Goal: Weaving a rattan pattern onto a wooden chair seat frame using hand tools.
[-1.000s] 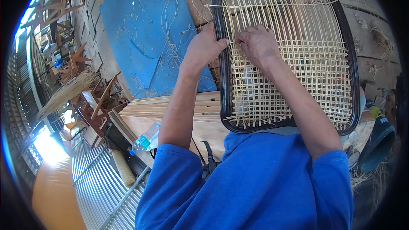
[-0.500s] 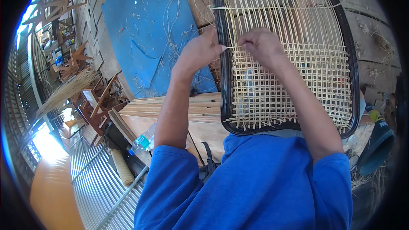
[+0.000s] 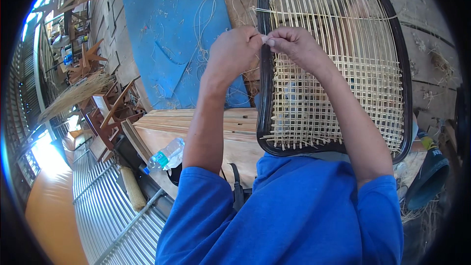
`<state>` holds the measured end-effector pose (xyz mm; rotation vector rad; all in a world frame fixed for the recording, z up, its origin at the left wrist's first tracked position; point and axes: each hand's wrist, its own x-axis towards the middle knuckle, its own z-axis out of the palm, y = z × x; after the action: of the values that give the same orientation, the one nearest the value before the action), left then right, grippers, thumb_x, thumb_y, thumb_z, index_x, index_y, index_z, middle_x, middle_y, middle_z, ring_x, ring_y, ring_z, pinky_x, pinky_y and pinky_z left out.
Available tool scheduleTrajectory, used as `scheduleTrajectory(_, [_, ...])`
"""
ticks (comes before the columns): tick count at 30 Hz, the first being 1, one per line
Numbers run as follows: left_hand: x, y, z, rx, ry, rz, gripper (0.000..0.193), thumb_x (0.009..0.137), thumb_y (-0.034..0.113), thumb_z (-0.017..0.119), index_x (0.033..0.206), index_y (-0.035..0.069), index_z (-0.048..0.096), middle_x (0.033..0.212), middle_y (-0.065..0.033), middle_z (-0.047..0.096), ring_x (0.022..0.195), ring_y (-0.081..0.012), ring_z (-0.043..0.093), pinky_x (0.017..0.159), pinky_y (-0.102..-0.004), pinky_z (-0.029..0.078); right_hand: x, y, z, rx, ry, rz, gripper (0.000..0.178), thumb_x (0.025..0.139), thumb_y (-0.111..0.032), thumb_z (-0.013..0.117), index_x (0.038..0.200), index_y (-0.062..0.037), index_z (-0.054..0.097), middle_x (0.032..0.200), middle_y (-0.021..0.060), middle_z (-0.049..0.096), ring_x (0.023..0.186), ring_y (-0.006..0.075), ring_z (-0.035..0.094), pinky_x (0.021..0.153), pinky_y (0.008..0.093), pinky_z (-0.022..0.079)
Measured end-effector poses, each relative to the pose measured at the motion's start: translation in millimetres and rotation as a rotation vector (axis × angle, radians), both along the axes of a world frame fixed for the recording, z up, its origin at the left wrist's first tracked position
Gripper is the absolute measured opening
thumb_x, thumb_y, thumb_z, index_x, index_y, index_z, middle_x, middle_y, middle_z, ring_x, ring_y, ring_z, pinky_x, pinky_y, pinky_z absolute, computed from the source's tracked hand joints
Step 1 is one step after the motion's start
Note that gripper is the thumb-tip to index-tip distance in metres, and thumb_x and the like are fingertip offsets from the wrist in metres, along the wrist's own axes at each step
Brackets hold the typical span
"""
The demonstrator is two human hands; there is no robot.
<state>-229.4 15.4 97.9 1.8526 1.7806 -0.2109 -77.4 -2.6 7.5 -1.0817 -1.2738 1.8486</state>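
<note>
My left hand (image 3: 234,51) is just outside the left rim of the cane panel (image 3: 338,98), and my right hand (image 3: 300,46) is over that rim and the strands beside it, so the panel lies mostly to the right of my fingers and nearer my body. Both hands are narrow, thumbs and forefingers pinched together so the tips meet above the rim; I cannot tell whether a strand is caught between them. My right forearm crosses over the weave, and the panel's near edge comes right up to my blue shirt (image 3: 289,211)

The frame (image 3: 264,108) is dark and smooth with rounded corners, a tall rounded rectangle. Inside it the nearer part is a tight grid of pale cane with small square openings, the strand ends poking out stubby along the near edge. The far part has only lengthwise strands, thin and slightly bowed, with one loose crosswise strand (image 3: 333,16) running past the left rim

Beyond my left hand a flat blue sheet (image 3: 171,14) lies on the plank floor, littered with curly fibre scraps. Nearer me are stacked raw planks (image 3: 196,120), straight-grained, and a clear crinkled plastic bottle (image 3: 166,157) lying on its side
</note>
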Motion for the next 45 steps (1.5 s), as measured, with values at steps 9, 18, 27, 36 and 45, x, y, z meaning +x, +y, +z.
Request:
scheduleTrajectory(9, [-4,-16,-50,0.172,-0.137,0.251,0.025,0.085,0.026,0.051,0.095,0.005,0.063,0.091,-0.0177,0.063,0.086,-0.0351,0.059,0.074,-0.0405,0.046,-15,-2,-16,-0.018,-0.620,-0.231,0.022,0.081,-0.026,0.060,0.083,-0.0046,0.063,0.066,0.0115,0.062,0.059,0.0199,0.060,0.060,0.0328,0.048])
scheduleTrajectory(18, [-3,-52,-78,0.294,-0.387,0.408,0.019,0.083,0.007,0.053,0.100,0.002,0.058,0.093,-0.0161,0.058,0.079,-0.0292,0.059,0.072,-0.0354,0.047,-16,0,-19,0.030,-0.655,-0.249,0.019,0.080,-0.022,0.057,0.076,-0.0047,0.062,0.061,0.0094,0.061,0.055,0.0189,0.061,0.058,0.0315,0.048])
scheduleTrajectory(27, [5,-70,-103,0.345,-0.688,0.667,0.025,0.085,0.005,0.050,0.109,0.000,0.051,0.101,-0.0158,0.053,0.092,-0.0249,0.055,0.081,-0.0318,0.044,-13,14,-10,-0.066,-0.760,-0.023,0.011,0.071,-0.013,0.057,0.069,-0.0036,0.061,0.057,0.0076,0.061,0.050,0.0147,0.059,0.049,0.0281,0.048])
scheduleTrajectory(36, [6,-69,-109,0.355,-0.689,0.654,0.025,0.086,0.009,0.051,0.109,-0.001,0.051,0.104,-0.0160,0.054,0.092,-0.0245,0.055,0.081,-0.0323,0.044,-10,19,-5,-0.086,-0.797,0.108,0.010,0.070,-0.011,0.056,0.068,-0.0023,0.061,0.056,0.0080,0.060,0.050,0.0142,0.059,0.050,0.0275,0.047])
scheduleTrajectory(45, [8,-68,-108,0.352,-0.698,0.657,0.025,0.085,0.009,0.052,0.108,-0.002,0.052,0.103,-0.0162,0.054,0.086,-0.0240,0.056,0.078,-0.0323,0.045,-4,12,-7,-0.075,-0.698,0.117,0.010,0.073,-0.008,0.056,0.067,-0.0007,0.058,0.056,0.0056,0.055,0.051,0.0110,0.053,0.051,0.0275,0.043])
